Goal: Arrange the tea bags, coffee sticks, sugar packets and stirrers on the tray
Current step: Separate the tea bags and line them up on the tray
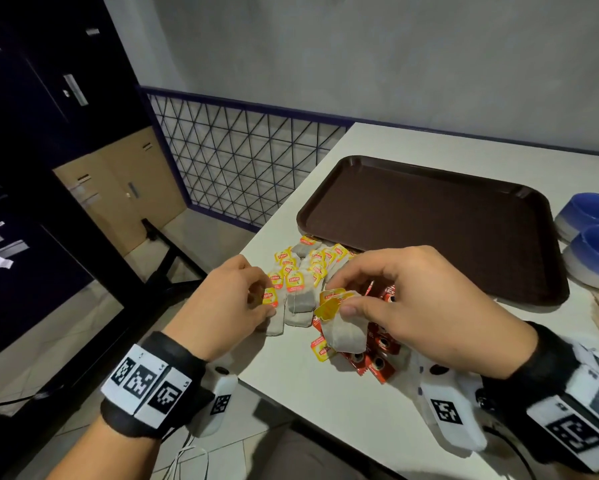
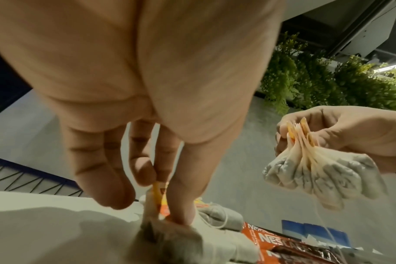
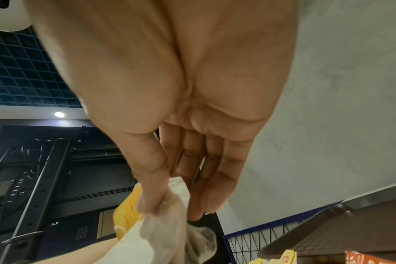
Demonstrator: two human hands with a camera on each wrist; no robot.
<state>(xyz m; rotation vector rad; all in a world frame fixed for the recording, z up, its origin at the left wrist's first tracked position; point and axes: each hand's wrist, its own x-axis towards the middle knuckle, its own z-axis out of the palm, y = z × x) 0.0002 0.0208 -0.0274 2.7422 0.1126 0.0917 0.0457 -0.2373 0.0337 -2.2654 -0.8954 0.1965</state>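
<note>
Hands — left (image 1: 228, 303) pinches tea bag (image 1: 273, 306) on pile | right (image 1: 412, 306) grips bunch (image 1: 343, 327) above coffee sticks (image 1: 377, 358)

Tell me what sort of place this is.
Probably an office pantry or staff break room: dark lockers line the wall, a brown tray sits on a white table, and tea bags and coffee sticks are piled there.

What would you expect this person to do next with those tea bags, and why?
Probably lift the tea bag that the left hand pinches by its tag and add it to the bunch of tea bags that the right hand grips. The brown tray holds nothing yet, and many more tea bags lie loose on the table.
</note>
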